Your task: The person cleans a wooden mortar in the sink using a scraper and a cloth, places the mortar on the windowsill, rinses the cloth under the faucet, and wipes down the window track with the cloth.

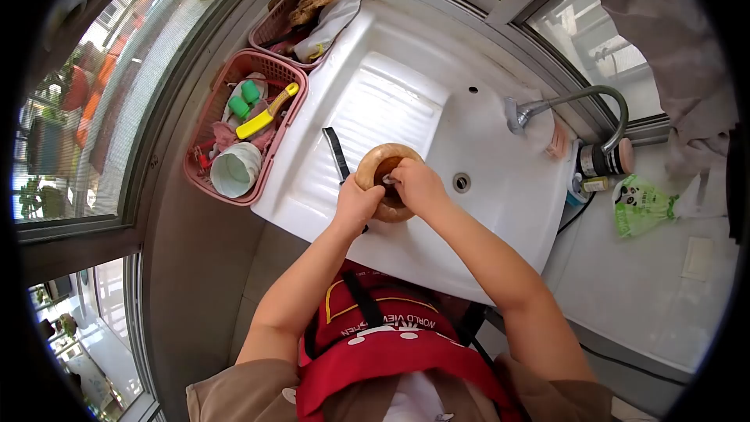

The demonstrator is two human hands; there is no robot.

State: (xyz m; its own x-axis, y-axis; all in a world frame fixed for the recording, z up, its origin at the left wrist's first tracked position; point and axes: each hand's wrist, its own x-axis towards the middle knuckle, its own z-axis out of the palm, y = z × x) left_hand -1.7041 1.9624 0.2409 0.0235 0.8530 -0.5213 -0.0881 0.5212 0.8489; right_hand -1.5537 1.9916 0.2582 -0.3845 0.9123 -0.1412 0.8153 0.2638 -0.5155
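Observation:
A round brown vessel with a thick rim, looking like a wooden bowl [401,151], is held over the near edge of the white sink's washboard. My left hand [361,202] is closed around its left side, thumb on the rim. Inside its mouth my right hand [418,186] pinches a small whitish thing [388,180], too small to name. The bowl's inside is dark and partly hidden by my fingers. A black strap [336,148] lies on the washboard and reaches toward the bowl.
The white sink [500,242] has a drain [462,182] and a curved faucet [578,98] at the right. Left of it stand a pink basket [269,62] with a yellow-handled brush [267,112] and another pink basket [262,27]. A green bag [642,205] lies far right.

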